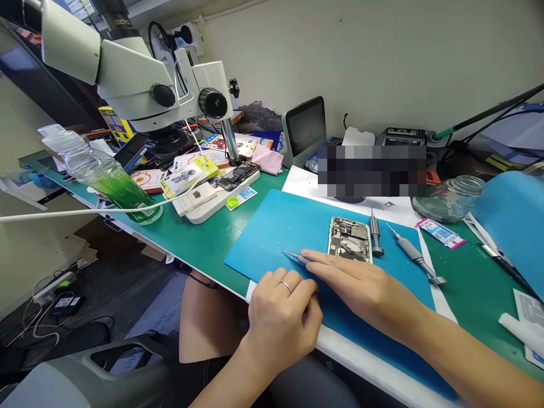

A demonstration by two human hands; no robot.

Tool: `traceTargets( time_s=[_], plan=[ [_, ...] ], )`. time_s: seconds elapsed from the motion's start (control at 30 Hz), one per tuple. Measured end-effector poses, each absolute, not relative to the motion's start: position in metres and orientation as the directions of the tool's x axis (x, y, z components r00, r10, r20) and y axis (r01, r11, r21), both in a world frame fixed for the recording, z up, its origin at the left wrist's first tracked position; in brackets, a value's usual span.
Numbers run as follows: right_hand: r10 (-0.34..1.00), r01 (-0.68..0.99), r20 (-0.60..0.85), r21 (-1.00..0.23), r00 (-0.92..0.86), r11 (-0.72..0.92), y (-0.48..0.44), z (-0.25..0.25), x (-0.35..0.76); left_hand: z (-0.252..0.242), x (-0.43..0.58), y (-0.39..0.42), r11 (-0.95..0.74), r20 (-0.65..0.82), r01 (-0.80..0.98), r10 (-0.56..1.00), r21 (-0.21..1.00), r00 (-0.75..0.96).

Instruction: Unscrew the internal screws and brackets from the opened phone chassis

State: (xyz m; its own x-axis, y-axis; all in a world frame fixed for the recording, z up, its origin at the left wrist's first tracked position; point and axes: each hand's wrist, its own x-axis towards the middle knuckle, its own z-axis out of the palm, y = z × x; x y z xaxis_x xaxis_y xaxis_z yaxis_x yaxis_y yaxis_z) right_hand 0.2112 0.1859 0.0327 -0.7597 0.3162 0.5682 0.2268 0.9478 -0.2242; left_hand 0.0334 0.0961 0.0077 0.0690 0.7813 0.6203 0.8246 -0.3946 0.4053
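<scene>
My right hand (355,277) lies over the blue mat (263,238), its fingertips closed on a slim grey precision screwdriver (298,258) whose thin tip points left. My left hand (283,314), with a ring on one finger, is curled at the mat's front edge beside the right fingertips. What its fingers hold, if anything, is hidden. Just beyond the right hand is an opened smartphone (349,238) with its inner parts exposed, the lower end partly covered by the hand. A second grey screwdriver (374,232) stands beside the phone, and a third screwdriver (412,255) lies farther right.
A microscope (140,79) rises at the back left above boxes (187,178). A plastic bottle with green liquid (123,190) stands near the table's left edge, crossed by a white cable (85,213). At right are a glass jar (450,198) and a small packet (441,233).
</scene>
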Motion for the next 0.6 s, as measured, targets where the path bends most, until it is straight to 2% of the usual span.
traceTargets(
  time_s=[0.4, 0.6],
  plan=[
    [0.233, 0.267, 0.522, -0.011, -0.820, 0.964, 0.1852, 0.0409, 0.2037, 0.0091, 0.0337, 0.0949, -0.396, 0.616, 0.825, 0.784, 0.402, 0.076],
    [0.222, 0.260, 0.510, 0.002, -0.831, 0.966, 0.1872, 0.0376, 0.2039, 0.0079, 0.0327, 0.0957, -0.391, 0.630, 0.833, 0.774, 0.392, 0.066]
  ],
)
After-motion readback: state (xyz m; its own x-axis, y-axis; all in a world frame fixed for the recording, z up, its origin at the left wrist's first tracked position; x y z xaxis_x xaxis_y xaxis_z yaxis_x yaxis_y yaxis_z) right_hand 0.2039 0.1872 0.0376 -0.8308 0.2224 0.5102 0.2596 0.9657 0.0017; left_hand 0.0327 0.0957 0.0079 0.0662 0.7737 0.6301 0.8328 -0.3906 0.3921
